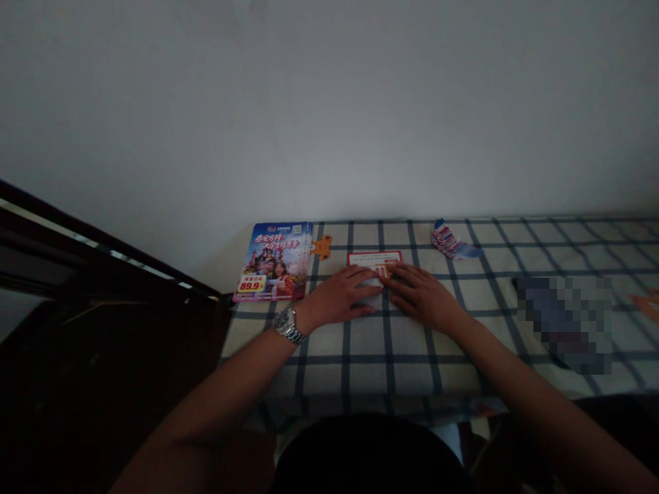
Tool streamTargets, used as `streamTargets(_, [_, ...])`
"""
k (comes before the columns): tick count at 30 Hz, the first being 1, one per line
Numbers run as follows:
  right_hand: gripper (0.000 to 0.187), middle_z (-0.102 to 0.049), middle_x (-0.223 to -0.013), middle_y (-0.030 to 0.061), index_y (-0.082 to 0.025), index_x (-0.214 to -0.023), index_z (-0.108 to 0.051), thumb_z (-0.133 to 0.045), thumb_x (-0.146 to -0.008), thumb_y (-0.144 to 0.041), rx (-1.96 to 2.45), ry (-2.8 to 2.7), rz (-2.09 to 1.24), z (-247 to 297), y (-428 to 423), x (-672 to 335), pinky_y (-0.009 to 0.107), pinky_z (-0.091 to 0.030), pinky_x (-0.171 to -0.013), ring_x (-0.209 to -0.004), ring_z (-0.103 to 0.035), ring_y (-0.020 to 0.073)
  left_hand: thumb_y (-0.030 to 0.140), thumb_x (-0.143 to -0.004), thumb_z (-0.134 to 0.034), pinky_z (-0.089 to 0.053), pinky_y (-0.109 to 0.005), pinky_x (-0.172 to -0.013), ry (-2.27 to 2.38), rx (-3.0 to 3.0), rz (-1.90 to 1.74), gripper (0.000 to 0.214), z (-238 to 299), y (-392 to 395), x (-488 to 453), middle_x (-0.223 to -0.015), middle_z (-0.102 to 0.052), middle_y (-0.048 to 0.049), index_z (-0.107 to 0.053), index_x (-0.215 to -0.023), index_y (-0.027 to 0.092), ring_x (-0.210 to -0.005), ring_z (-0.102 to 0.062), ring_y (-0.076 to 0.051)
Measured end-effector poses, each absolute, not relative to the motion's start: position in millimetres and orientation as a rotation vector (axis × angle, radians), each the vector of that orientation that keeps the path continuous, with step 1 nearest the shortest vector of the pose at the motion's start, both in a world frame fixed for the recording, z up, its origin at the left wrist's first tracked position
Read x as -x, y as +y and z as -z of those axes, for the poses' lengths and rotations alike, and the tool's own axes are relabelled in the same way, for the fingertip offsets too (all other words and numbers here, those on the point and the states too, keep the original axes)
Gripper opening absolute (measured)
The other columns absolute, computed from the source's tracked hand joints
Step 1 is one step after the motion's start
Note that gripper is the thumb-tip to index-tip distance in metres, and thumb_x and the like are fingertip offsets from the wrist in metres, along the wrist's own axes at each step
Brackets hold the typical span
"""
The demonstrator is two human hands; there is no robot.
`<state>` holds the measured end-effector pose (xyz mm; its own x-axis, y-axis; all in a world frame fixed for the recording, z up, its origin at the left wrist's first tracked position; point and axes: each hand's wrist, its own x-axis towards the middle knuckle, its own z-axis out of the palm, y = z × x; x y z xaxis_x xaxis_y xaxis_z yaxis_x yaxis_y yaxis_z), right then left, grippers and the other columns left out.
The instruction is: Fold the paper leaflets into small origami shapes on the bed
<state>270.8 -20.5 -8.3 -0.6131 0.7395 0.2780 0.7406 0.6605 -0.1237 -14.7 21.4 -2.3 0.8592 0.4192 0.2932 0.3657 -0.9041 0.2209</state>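
My left hand (340, 296), with a metal watch (287, 324) on its wrist, lies flat with fingers stretched out on a small white paper with a red border (373, 261). My right hand (421, 293) lies flat beside it, fingertips on the same paper. Both hands press it onto the checked cloth (371, 357). Most of the paper is hidden under the fingers.
A colourful flyer (274, 261) lies left of the paper, with a small orange cut-out (322, 246) by its corner. A crumpled red-and-blue wrapper (450, 242) sits at the back. A blurred dark object (563, 322) lies at right. Dark furniture (103, 329) stands at left. A wall rises behind.
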Motion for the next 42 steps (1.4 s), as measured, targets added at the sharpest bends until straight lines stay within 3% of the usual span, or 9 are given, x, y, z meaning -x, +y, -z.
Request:
streamTargets(10, [0.049, -0.054, -0.156, 0.0145, -0.026, -0.153, -0.053, -0.055, -0.105, -0.033, 1.243, -2.602, 0.057, 3.0, -21.6, -264.5, 0.054, -0.047, -0.114, -0.144, -0.051, 0.0331, 0.042, -0.105, -0.057, -0.037, -0.048, -0.125, 0.610, -2.880, -0.503, 0.039, 1.9, 22.4, 14.3, -0.156, -0.049, -0.0095, -0.059, -0.140, 0.025, -0.147, -0.043, -0.026])
streamTargets(17, [0.035, -0.063, -0.145, 0.0107, -0.029, -0.137, -0.066, -0.056, -0.104, -0.034, 1.278, -2.550, 0.045, -4.4, -16.0, -257.9, 0.053, -0.053, -0.104, -0.135, -0.058, 0.0332, 0.037, -0.107, -0.055, -0.040, -0.049, -0.123, 0.609, -2.883, -0.529, 0.036, 1.2, 22.3, 14.4, -0.152, -0.052, -0.0091, -0.060, -0.141, 0.027, -0.144, -0.047, -0.026])
streamTargets(26, [0.029, -0.065, -0.142, 0.0110, -0.026, -0.129, -0.070, -0.059, -0.103, -0.030, 1.142, -2.460, -0.074, 10.4, -9.0, -259.3, 0.050, -0.053, -0.107, -0.134, -0.059, 0.0304, 0.030, -0.106, -0.054, -0.041, -0.051, -0.124, 0.593, -2.896, -0.552, 0.035, 1.0, 25.8, 16.5, -0.148, -0.059, -0.0088, -0.060, -0.140, 0.027, -0.142, -0.051, -0.024])
streamTargets(35, [0.028, -0.066, -0.142, 0.0109, -0.025, -0.127, -0.070, -0.057, -0.103, -0.031, 1.128, -2.467, -0.064, 11.7, -9.5, -259.0, 0.051, -0.051, -0.107, -0.134, -0.058, 0.0314, 0.026, -0.103, -0.059, -0.037, -0.052, -0.125, 0.551, -3.014, -0.466, 0.029, -8.6, 32.8, 23.8, -0.141, -0.065, -0.0074, -0.065, -0.131, 0.025, -0.138, -0.055, -0.024])
streamTargets(42, [0.042, -0.065, -0.147, 0.0088, -0.025, -0.143, -0.062, -0.060, -0.102, -0.030, 1.112, -2.494, -0.089, 11.6, -9.8, -260.2, 0.054, -0.050, -0.109, -0.139, -0.054, 0.0327, 0.025, -0.103, -0.057, -0.045, -0.046, -0.117, 0.509, -2.993, -0.464, 0.025, -8.1, 36.2, 20.4, -0.132, -0.071, -0.0066, -0.069, -0.125, 0.023, -0.126, -0.063, -0.023])
